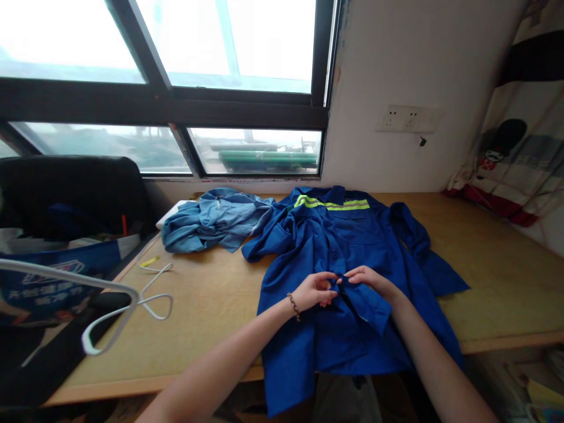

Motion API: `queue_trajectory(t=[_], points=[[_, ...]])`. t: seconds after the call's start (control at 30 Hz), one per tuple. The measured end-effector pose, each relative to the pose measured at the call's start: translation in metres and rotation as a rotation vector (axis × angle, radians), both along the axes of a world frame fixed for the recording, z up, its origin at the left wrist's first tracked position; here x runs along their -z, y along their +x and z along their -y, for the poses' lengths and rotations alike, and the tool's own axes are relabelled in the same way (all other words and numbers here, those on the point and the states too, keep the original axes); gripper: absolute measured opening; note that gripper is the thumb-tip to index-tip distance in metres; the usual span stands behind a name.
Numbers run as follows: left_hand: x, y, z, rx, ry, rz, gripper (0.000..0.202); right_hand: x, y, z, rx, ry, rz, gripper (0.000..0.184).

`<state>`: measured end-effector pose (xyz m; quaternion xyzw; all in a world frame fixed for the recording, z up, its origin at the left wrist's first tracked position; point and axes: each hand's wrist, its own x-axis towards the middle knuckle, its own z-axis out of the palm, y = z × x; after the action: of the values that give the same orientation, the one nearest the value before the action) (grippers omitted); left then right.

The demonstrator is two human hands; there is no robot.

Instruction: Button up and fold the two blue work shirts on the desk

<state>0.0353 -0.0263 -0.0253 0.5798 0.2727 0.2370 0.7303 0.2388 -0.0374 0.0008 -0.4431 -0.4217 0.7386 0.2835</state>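
Head view: the blue work jacket point(352, 235) lies spread front-up on the table point(211, 305), its hem overhanging the near edge. The left hand point(315, 291) and right hand point(368, 279) each pinch its front placket, seemingly to keep the two edges aligned. A light-blue garment point(215, 220) and a white hanger point(154, 294) lie to the left.

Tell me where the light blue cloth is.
In the head view, the light blue cloth lies bunched on the wooden table, far left, under the window, touching the dark blue jacket.
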Motion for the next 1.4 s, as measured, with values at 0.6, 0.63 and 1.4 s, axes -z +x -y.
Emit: queue_trajectory(t=[0.6,0.63,1.4], points=[[-0.007,-0.002,0.003,-0.160,-0.192,0.129,0.041,0.007,-0.007,0.008,0.029,0.131,0.056,0.023],[-0.006,-0.002,0.004,-0.165,-0.189,0.124,0.041,0.008,-0.009,0.008,0.046,0.157,0.103,0.024],[0.010,0.001,0.001,-0.373,0.115,-0.110,0.021,0.018,-0.038,0.016,0.134,0.943,0.848,0.020]])
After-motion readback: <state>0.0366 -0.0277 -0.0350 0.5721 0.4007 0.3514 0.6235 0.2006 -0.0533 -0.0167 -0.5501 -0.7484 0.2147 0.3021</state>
